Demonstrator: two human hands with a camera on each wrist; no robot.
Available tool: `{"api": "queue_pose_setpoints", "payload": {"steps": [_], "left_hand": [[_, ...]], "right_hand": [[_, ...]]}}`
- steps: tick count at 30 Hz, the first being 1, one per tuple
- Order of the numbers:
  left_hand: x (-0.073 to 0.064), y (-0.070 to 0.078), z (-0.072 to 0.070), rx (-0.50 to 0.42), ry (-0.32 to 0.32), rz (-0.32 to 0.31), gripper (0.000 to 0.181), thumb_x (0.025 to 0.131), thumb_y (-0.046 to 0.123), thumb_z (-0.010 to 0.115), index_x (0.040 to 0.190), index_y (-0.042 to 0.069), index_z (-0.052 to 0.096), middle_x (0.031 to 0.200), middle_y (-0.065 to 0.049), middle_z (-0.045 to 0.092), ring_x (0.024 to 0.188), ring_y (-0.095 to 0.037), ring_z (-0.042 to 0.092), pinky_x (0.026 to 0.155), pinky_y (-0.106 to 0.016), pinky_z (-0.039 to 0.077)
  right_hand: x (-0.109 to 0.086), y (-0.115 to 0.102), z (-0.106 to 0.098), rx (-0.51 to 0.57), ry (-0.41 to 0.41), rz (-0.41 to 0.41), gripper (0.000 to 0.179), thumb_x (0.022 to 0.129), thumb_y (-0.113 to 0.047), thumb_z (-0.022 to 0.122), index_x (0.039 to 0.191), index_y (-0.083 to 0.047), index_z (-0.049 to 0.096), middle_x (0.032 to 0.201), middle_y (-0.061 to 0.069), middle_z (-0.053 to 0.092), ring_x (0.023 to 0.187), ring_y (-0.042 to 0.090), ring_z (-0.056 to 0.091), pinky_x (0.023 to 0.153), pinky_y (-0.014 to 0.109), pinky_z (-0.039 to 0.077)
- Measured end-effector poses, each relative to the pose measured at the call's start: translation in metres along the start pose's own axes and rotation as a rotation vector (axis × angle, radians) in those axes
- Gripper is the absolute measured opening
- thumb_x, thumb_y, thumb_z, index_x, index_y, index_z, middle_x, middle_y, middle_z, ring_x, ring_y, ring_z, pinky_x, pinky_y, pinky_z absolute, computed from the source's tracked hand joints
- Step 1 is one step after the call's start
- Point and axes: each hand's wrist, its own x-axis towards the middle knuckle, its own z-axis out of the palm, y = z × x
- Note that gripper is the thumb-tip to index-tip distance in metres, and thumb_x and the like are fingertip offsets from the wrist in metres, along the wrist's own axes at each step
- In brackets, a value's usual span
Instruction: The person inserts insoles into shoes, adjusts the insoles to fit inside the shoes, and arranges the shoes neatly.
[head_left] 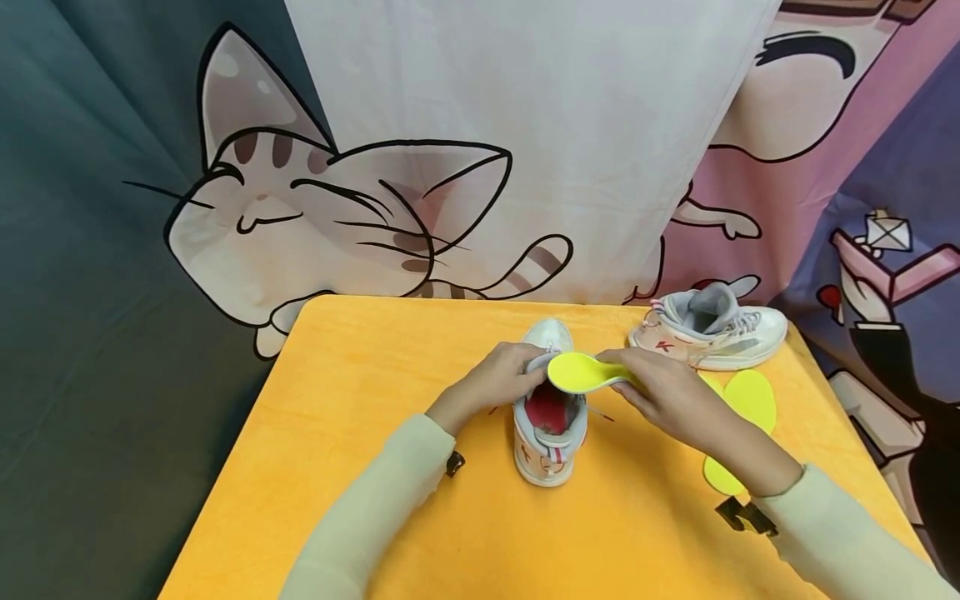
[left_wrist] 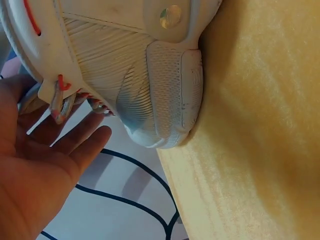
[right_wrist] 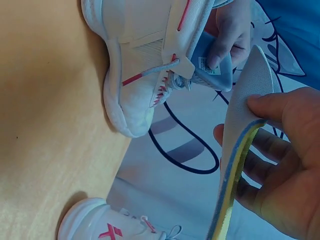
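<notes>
A white sneaker (head_left: 545, 472) stands on the table, heel toward me, its red inside showing through the opening. My left hand (head_left: 495, 381) pinches the sneaker's grey tongue (right_wrist: 223, 80), thumb beside a small label, and draws it back from the opening. Over the opening, my right hand (head_left: 667, 390) grips an insole (head_left: 576, 373) between thumb and fingers. The insole's yellow face is up in the head view; the right wrist view shows its grey mesh face and curved yellow edge. Loose laces (right_wrist: 150, 71) hang at the sneaker's sides.
Another white sneaker (head_left: 750, 340) sits at the table's back right, lying lengthwise. Near it lie more yellow insole pieces (head_left: 752, 400), partly behind my right forearm. A printed cloth (head_left: 600, 125) hangs behind the yellow table (head_left: 337, 500).
</notes>
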Motion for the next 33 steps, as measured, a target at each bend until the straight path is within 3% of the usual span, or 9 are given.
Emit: {"api": "queue_pose_setpoints", "payload": {"steps": [4, 8, 13, 19, 25, 30, 33], "left_hand": [[0.001, 0.001, 0.002, -0.011, 0.035, -0.003, 0.031, 0.106, 0.034, 0.058, 0.085, 0.014, 0.07, 0.064, 0.003, 0.059, 0.067, -0.011, 0.059, 0.065, -0.022, 0.05], [0.001, 0.001, 0.004, -0.007, 0.077, 0.01, 0.038, 0.105, 0.033, 0.059, 0.074, 0.012, 0.065, 0.056, 0.006, 0.054, 0.057, -0.009, 0.055, 0.057, -0.021, 0.047], [-0.001, 0.004, 0.005, 0.044, 0.172, -0.002, 0.04, 0.105, 0.03, 0.059, 0.069, 0.011, 0.062, 0.053, 0.008, 0.046, 0.053, -0.006, 0.048, 0.051, -0.018, 0.04], [-0.003, 0.018, 0.002, 0.097, 0.305, -0.049, 0.044, 0.104, 0.026, 0.056, 0.061, 0.014, 0.053, 0.054, 0.007, 0.038, 0.052, -0.007, 0.036, 0.047, -0.018, 0.028], [-0.001, 0.028, 0.0, 0.173, 0.419, -0.089, 0.047, 0.1, 0.019, 0.054, 0.056, 0.017, 0.04, 0.052, 0.008, 0.033, 0.05, -0.008, 0.035, 0.045, -0.019, 0.026], [0.001, 0.032, 0.004, 0.184, 0.488, -0.133, 0.048, 0.099, 0.018, 0.053, 0.053, 0.017, 0.037, 0.054, 0.007, 0.027, 0.051, -0.009, 0.028, 0.046, -0.023, 0.023], [0.002, 0.034, 0.007, 0.16, 0.504, -0.171, 0.049, 0.1, 0.019, 0.053, 0.053, 0.016, 0.037, 0.054, 0.006, 0.027, 0.051, -0.01, 0.025, 0.046, -0.025, 0.022]], "right_hand": [[0.0, 0.002, 0.0, 0.003, 0.014, -0.017, 0.04, 0.086, -0.005, 0.082, 0.124, -0.012, 0.069, 0.114, 0.004, 0.075, 0.1, 0.021, 0.072, 0.08, 0.043, 0.06], [-0.001, 0.002, -0.001, -0.001, 0.005, -0.023, 0.04, 0.085, -0.006, 0.083, 0.122, -0.012, 0.07, 0.112, 0.003, 0.075, 0.099, 0.021, 0.072, 0.08, 0.044, 0.06], [0.001, 0.002, -0.007, -0.033, -0.023, -0.014, 0.039, 0.085, -0.007, 0.083, 0.121, -0.014, 0.072, 0.11, 0.002, 0.076, 0.096, 0.021, 0.072, 0.079, 0.044, 0.06], [0.008, 0.004, -0.016, -0.119, -0.025, -0.019, 0.041, 0.081, -0.006, 0.087, 0.119, -0.016, 0.073, 0.1, 0.001, 0.072, 0.087, 0.017, 0.066, 0.073, 0.041, 0.058], [0.02, 0.002, -0.019, -0.184, -0.018, -0.061, 0.037, 0.08, -0.007, 0.087, 0.115, -0.012, 0.076, 0.095, 0.003, 0.073, 0.083, 0.021, 0.068, 0.07, 0.039, 0.057], [0.032, -0.002, -0.017, -0.262, -0.094, -0.061, 0.028, 0.083, -0.008, 0.085, 0.11, -0.011, 0.078, 0.094, 0.006, 0.076, 0.08, 0.024, 0.069, 0.073, 0.041, 0.057], [0.041, -0.005, -0.013, -0.343, -0.172, -0.061, 0.027, 0.082, -0.008, 0.086, 0.108, -0.012, 0.079, 0.09, 0.006, 0.076, 0.076, 0.025, 0.063, 0.068, 0.04, 0.054]]}}
